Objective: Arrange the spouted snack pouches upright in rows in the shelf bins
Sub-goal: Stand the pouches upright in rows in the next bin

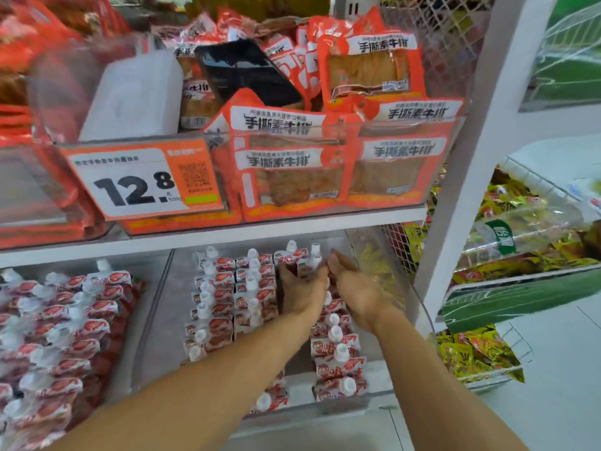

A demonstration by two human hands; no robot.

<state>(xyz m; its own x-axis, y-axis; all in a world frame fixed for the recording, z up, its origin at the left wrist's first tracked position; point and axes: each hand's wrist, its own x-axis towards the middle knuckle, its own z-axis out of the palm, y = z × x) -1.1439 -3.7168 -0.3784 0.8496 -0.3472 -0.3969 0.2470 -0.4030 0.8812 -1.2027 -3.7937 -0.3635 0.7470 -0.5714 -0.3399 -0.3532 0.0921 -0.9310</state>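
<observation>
Red-and-white spouted snack pouches (pixel 214 307) with white caps stand upright in rows inside a clear shelf bin (pixel 403 301) on the lower shelf. My left hand (pixel 300 292) and my right hand (pixel 354 288) reach deep into the bin, one on each side of the right-hand row. Both hands press with straight fingers against the back pouches (pixel 300 257) of that row. More pouches (pixel 338 359) of the same row stand between my forearms toward the bin's front. A second bin at the left holds a looser heap of the same pouches (pixel 61 323).
The shelf above carries a clear bin of orange snack packs (pixel 292 164), a black phone (pixel 247 71) lying on them and a price tag (pixel 143 180) reading 12.8. A white upright post (pixel 461 151) stands right of the bin; wire baskets of yellow packs (pixel 474 353) lie beyond.
</observation>
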